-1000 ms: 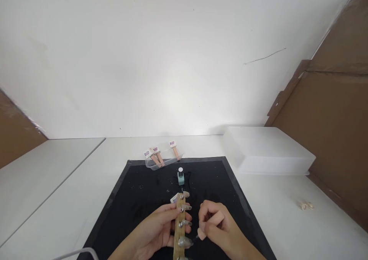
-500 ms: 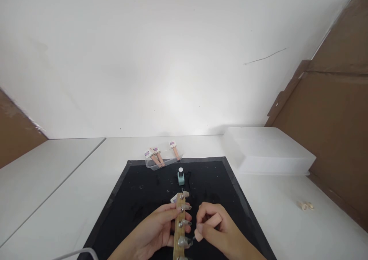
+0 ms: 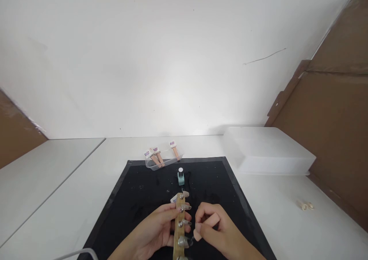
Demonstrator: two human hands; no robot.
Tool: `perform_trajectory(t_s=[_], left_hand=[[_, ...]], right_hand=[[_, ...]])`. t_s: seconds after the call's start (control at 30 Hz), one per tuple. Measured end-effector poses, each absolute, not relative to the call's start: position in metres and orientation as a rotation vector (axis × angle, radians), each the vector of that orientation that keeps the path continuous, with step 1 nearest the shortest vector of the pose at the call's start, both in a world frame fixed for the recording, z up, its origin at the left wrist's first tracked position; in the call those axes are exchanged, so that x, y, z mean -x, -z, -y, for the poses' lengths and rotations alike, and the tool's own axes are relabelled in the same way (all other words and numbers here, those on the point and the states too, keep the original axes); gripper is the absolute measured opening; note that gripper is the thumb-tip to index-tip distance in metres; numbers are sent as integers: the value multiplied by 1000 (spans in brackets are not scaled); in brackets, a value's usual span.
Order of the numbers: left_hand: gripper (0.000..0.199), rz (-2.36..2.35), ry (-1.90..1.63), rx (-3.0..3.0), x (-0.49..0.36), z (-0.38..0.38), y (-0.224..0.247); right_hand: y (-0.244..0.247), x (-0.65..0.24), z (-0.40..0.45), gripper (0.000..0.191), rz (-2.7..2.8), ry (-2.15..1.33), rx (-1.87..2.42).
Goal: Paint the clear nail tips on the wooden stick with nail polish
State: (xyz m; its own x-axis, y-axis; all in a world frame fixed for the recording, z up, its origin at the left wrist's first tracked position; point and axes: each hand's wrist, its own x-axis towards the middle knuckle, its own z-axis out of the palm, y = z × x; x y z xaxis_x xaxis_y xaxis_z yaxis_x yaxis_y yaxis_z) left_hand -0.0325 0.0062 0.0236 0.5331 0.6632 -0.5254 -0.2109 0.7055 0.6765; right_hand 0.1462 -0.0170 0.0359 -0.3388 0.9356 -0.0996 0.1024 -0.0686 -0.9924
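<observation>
My left hand is wrapped round a narrow wooden strip. Along the strip stand several metal pegs bearing clear nail tips. In its pinched fingers my right hand holds a pale pink tool, tilted down to the left. The tool's dark tip meets, or nearly meets, a nail tip near the strip's lower end. Beyond the strip a teal bottle with a black and white top stands upright. A small white label shows partly behind the strip.
Under the hands lies a black mat on a white table. A clear tray with several pink labelled sticks lies at its back edge. A white box is at the right, with small beige pieces nearer.
My right hand has shifted slightly left with the pink tool, whose tip is now closer to the nail tip. My left hand and the strip look unmoved.
</observation>
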Motion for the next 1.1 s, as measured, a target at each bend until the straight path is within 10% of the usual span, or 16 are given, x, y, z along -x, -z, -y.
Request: perform_trajectory(t_s=[1.1], left_hand=[[18, -864, -569, -560, 32, -7, -25]], right_hand=[[-34, -151, 17, 15, 1447, -1488, 980]])
